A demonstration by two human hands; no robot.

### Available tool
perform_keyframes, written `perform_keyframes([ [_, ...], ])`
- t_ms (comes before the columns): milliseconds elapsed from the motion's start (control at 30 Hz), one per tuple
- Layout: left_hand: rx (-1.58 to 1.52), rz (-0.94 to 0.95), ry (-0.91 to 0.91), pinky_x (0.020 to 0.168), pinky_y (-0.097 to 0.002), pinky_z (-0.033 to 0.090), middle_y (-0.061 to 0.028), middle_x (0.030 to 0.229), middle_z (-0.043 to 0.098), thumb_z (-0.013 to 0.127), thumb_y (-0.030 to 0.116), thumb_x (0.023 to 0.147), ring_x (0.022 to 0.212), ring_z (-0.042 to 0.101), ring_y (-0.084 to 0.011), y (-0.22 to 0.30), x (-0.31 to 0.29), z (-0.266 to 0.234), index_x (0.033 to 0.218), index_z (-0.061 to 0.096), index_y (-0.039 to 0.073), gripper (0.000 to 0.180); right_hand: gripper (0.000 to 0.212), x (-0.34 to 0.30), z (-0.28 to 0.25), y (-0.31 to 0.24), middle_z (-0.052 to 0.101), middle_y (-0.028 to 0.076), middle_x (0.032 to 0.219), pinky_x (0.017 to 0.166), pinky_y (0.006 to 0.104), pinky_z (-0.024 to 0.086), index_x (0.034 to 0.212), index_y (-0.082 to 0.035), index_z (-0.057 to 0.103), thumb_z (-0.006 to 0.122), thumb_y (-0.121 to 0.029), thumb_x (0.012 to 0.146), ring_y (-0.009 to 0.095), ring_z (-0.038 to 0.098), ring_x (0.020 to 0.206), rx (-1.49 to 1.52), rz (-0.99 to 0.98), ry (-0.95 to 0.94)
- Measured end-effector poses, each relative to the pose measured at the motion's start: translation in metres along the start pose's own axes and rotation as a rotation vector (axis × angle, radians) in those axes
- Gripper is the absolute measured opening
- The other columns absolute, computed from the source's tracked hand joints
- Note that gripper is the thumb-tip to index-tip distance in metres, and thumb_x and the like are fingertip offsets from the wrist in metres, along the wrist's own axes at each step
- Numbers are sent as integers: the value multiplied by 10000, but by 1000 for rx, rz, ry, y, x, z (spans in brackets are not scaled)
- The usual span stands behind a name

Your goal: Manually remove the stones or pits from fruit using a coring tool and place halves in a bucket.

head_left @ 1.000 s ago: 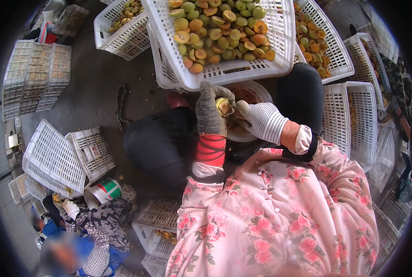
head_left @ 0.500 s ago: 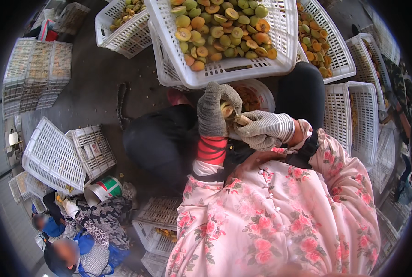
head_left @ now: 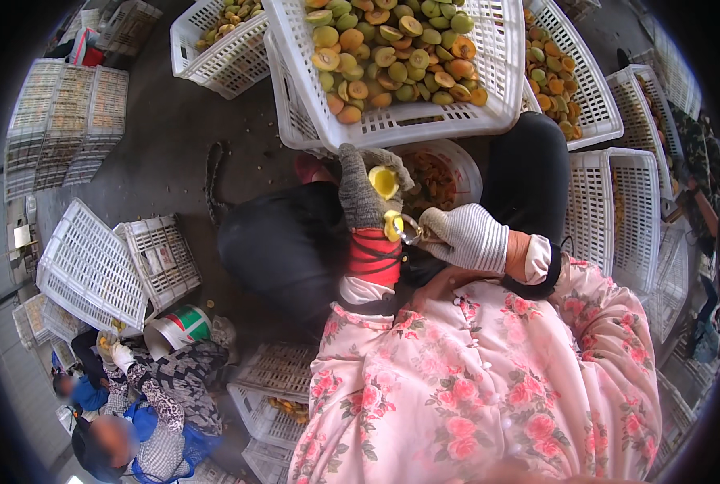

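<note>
Two fruit halves in left hand, fingers clamped round them above round basin of pits. Right hand closed on small tool, tip at lower half. Step, by look: pitting. Halves likely belong in white crate; grip needs loosening.

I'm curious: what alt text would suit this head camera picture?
A seated person's grey-gloved left hand holds a halved yellow fruit, while the white-gloved right hand works beside it, below a white crate of halved fruit.
</note>
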State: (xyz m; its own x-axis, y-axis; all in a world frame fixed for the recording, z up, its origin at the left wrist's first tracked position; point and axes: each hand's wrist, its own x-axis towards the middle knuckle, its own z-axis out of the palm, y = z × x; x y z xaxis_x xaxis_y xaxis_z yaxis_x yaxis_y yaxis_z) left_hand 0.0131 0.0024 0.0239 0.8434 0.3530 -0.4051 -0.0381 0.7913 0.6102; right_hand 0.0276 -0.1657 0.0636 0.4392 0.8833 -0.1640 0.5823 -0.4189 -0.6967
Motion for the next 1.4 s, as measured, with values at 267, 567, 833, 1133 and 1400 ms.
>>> perform_keyframes([
  [267,144,66,31,582,-309,485,-104,850,593,420,425,951,663,574,-202,-4,-1,-2,1015,552,22,429,245,3,-22,13,622,194,764,612,427,478,995,-43,533,583,-193,808,377,610,704,-142,245,93],
  [567,89,-173,-209,634,-291,505,-93,953,639,469,328,938,728,624,-182,-23,1,-5,1084,560,41,335,103,9,-64,33,577,135,632,493,327,470,832,-37,635,653,-93,747,281,573,516,47,-3,616],
  [833,161,-205,-209,525,-276,475,-66,828,623,505,341,921,630,591,-163,-32,18,-21,944,577,67,284,240,45,-135,105,656,144,837,691,300,489,929,-23,616,695,-187,773,206,608,720,-47,448,864],
  [1133,142,-258,-39,564,-248,491,-68,857,628,501,306,930,677,603,-143,-25,6,-5,1020,579,56,277,409,170,-92,209,626,152,744,675,333,492,959,-2,619,691,-331,728,241,602,701,-30,703,566],
  [1400,144,-39,113,529,-264,492,-66,813,626,475,429,922,563,576,-144,-16,4,-9,1120,551,86,403,189,109,-76,59,568,15,675,355,204,364,836,-59,546,691,-170,792,51,451,444,912,591,317],
])
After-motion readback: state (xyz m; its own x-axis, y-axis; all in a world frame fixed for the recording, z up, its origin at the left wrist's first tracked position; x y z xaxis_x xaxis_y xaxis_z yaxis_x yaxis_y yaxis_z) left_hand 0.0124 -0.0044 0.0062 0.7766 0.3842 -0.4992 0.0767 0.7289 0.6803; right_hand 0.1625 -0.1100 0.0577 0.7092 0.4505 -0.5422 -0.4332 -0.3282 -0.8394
